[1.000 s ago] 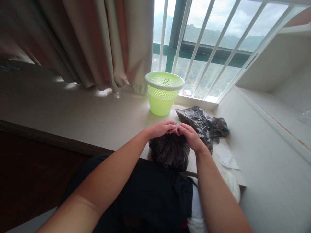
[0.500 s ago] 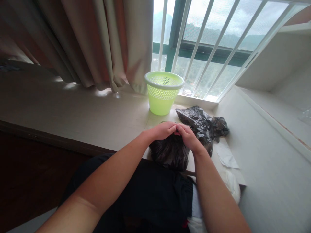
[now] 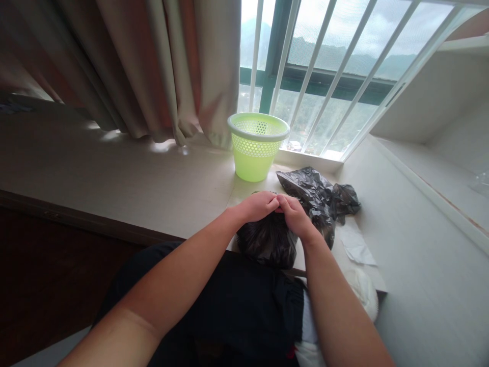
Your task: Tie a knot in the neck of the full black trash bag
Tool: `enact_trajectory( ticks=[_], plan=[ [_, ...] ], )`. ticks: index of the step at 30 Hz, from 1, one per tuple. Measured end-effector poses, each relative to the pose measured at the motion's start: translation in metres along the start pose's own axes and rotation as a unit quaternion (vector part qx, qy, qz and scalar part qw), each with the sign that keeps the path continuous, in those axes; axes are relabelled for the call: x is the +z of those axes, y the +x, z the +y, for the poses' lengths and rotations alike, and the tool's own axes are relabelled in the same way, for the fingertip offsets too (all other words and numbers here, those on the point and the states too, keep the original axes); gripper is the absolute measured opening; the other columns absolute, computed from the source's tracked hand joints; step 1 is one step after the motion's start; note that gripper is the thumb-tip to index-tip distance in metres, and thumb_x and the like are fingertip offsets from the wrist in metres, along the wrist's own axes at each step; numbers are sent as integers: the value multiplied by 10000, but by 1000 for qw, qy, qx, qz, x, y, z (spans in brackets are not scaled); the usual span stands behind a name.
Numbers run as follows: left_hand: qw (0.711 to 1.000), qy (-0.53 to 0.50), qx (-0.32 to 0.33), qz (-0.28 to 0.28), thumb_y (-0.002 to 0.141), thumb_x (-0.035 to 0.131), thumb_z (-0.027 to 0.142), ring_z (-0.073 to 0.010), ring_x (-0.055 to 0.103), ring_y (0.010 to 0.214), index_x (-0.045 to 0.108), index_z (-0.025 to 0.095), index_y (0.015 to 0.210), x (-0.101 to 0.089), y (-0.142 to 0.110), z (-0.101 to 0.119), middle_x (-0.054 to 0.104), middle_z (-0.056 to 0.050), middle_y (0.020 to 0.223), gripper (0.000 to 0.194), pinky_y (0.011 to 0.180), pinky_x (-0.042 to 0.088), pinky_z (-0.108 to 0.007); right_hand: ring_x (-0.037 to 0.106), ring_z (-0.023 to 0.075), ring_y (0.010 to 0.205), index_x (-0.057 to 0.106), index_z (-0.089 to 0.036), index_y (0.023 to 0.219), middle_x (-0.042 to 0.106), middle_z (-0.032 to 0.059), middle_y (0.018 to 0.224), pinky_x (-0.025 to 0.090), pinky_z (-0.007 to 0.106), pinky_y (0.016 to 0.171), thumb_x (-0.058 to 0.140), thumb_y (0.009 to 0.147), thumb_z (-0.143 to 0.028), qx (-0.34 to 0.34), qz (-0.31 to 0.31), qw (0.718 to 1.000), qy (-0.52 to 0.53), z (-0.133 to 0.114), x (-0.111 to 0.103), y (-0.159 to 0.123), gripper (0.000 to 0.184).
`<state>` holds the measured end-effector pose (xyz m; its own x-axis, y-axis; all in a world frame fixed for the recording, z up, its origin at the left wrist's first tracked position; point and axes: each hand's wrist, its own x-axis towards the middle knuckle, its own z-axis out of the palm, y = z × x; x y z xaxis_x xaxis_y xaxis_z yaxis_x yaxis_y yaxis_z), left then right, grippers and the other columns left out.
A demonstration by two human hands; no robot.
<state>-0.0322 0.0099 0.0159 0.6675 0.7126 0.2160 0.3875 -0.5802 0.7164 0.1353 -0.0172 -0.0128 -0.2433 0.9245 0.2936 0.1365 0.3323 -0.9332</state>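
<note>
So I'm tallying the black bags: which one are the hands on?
The filled black bag at the counter's near edge; both the left hand and right hand pinch its top. The crumpled black bag lies untouched to its right.

One head-worn view looks forward and down, close over the sill, probably seated.

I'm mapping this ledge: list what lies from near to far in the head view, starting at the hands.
Filled black bag gripped at its top by left hand and right hand → crumpled black bag → green basket → window bars.
</note>
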Motion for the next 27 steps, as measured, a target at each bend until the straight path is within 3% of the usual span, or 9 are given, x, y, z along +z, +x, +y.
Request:
enact_trajectory(
  ticks=[7, 14, 19, 27],
  plan=[
    [999, 32, -19, 22, 953, 361, 389, -204, 564, 712, 592, 183, 668, 3, 1, 0, 682, -77, 755, 421, 700, 385, -323, 506, 182, 634, 572, -227, 634, 554, 14, 641, 418, 329, 610, 498, 961, -727, -20, 36, 997, -67, -1, 4, 3, 601],
    [997, -54, -33, 39, 963, 329, 366, -172, 525, 688, 587, 183, 655, 3, -3, -2, 607, -28, 654, 441, 696, 418, -288, 423, 152, 575, 472, -228, 572, 481, -5, 567, 361, 307, 578, 419, 970, -761, -50, 51, 992, -103, -13, 9, 2, 666],
    [992, -101, -42, 67, 1051, 131, 452, -153, 485, 596, 451, 215, 547, 4, -3, 0, 457, 5, 524, 642, 707, 437, -300, 438, 147, 573, 492, -220, 576, 493, -6, 576, 369, 304, 606, 431, 982, -724, -52, 41, 995, -80, -14, 10, 2, 650],
    [995, -72, -24, 69, 1038, 242, 384, -157, 560, 695, 539, 193, 584, 6, -1, 0, 610, -38, 639, 576, 743, 440, -277, 431, 146, 585, 477, -221, 577, 483, -11, 573, 363, 306, 614, 451, 972, -718, -35, 51, 996, -63, -10, 8, 1, 636]
  ],
)
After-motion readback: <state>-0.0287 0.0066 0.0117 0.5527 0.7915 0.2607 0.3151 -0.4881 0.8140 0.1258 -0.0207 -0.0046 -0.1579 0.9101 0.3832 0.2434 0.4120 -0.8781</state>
